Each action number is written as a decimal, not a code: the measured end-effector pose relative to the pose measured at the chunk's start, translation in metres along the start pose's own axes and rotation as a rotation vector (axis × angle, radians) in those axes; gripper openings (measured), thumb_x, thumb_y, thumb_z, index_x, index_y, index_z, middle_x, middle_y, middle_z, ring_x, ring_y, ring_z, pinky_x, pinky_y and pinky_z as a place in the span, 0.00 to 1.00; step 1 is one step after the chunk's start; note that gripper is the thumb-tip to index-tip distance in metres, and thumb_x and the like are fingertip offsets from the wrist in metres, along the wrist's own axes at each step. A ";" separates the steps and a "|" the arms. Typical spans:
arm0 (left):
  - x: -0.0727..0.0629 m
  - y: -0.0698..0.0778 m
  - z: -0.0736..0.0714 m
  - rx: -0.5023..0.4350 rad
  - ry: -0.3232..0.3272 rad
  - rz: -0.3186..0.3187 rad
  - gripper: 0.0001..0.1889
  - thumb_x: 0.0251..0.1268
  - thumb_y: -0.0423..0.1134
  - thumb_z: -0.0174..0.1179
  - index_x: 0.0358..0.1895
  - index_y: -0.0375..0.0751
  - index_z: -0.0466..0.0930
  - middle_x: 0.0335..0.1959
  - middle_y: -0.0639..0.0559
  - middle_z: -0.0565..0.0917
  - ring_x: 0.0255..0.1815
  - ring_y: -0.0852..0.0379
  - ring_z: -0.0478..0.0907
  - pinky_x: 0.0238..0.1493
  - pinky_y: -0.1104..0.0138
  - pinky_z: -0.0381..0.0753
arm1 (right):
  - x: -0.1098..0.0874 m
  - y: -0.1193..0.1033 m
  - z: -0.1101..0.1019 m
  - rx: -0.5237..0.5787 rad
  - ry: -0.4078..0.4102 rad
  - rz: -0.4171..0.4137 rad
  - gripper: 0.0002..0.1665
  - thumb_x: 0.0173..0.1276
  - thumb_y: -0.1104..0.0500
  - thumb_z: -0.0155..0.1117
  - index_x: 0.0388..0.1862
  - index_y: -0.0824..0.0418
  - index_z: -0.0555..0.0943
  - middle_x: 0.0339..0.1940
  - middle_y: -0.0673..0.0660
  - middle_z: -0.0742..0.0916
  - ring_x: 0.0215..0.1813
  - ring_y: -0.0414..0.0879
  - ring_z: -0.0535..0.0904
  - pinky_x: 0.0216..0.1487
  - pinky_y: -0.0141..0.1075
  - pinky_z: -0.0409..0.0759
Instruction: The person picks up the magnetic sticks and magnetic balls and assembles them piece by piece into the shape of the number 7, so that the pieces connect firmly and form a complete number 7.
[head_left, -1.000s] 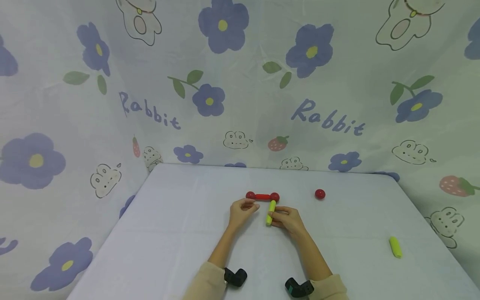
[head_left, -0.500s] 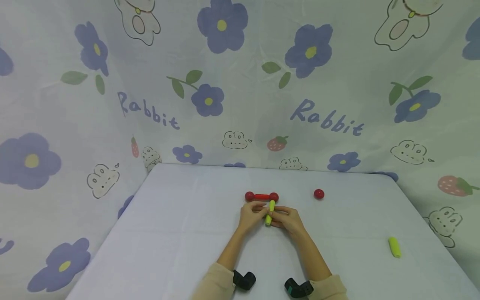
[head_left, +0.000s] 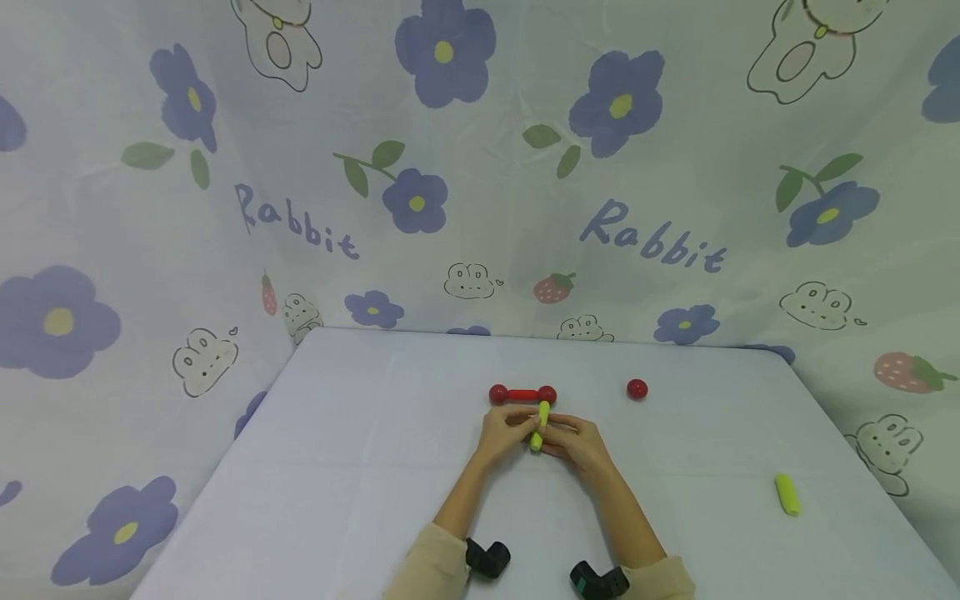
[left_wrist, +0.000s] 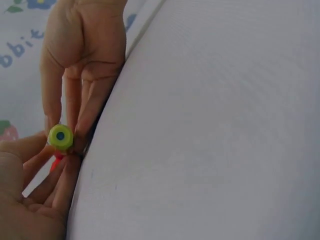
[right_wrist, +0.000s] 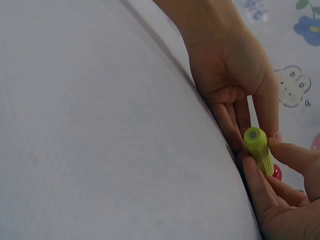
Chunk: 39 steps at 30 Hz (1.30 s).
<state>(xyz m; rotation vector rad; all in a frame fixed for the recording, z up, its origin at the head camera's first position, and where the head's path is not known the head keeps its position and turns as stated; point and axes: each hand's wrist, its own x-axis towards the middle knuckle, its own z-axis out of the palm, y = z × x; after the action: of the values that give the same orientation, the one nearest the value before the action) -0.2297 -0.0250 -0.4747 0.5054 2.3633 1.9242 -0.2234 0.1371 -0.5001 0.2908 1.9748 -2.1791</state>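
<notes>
A yellow-green rod (head_left: 543, 411) stands out from the near side of the right red ball (head_left: 547, 395). That ball and another red ball (head_left: 498, 394) are joined by a red rod (head_left: 522, 395). My left hand (head_left: 504, 433) pinches the yellow-green rod from the left with thumb and fingers. From the opposite side my right hand (head_left: 581, 442) pinches the same rod. The left wrist view shows the rod's near end (left_wrist: 61, 137) face-on, with a dark round spot at its centre. In the right wrist view the ribbed side of the rod (right_wrist: 261, 150) shows between the fingers.
On the white table (head_left: 337, 467), a loose red ball (head_left: 637, 389) lies to the back right. A second yellow-green rod (head_left: 787, 495) lies further right and nearer. Behind the table hangs a flower-and-rabbit printed cloth (head_left: 495, 192).
My left hand has moved right from beside the left ball and now pinches the yellow-green rod. My right hand has kept its hold, and the red pieces have stayed in place.
</notes>
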 end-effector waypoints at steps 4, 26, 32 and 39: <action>0.001 -0.002 -0.001 -0.003 -0.033 -0.015 0.15 0.61 0.30 0.60 0.49 0.23 0.78 0.46 0.32 0.82 0.47 0.41 0.81 0.44 0.69 0.80 | -0.002 0.001 -0.002 0.028 -0.003 0.004 0.30 0.58 0.67 0.67 0.59 0.76 0.71 0.49 0.71 0.82 0.43 0.54 0.84 0.45 0.41 0.82; 0.016 -0.036 0.006 -0.034 -0.075 -0.084 0.21 0.53 0.33 0.68 0.52 0.30 0.79 0.44 0.37 0.84 0.44 0.47 0.83 0.36 0.68 0.82 | -0.005 0.002 -0.012 0.090 -0.077 0.023 0.23 0.70 0.67 0.53 0.60 0.79 0.67 0.41 0.62 0.85 0.39 0.46 0.85 0.45 0.37 0.81; 0.008 -0.015 0.004 -0.079 -0.076 -0.083 0.22 0.54 0.30 0.67 0.52 0.23 0.77 0.43 0.29 0.82 0.45 0.39 0.81 0.34 0.68 0.81 | -0.005 0.004 -0.012 0.050 -0.106 0.009 0.25 0.69 0.66 0.55 0.61 0.78 0.67 0.43 0.64 0.85 0.41 0.48 0.85 0.45 0.39 0.81; 0.003 0.001 0.000 -0.082 -0.100 -0.076 0.21 0.55 0.29 0.65 0.53 0.23 0.76 0.44 0.27 0.81 0.45 0.37 0.81 0.31 0.71 0.80 | -0.004 0.005 -0.013 0.045 -0.139 -0.016 0.27 0.67 0.67 0.57 0.62 0.78 0.66 0.47 0.67 0.84 0.43 0.50 0.84 0.46 0.40 0.81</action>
<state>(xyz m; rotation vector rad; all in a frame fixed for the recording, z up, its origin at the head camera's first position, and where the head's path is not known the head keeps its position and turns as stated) -0.2320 -0.0236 -0.4735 0.4862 2.2008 1.9068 -0.2176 0.1492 -0.5047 0.1263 1.8629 -2.1918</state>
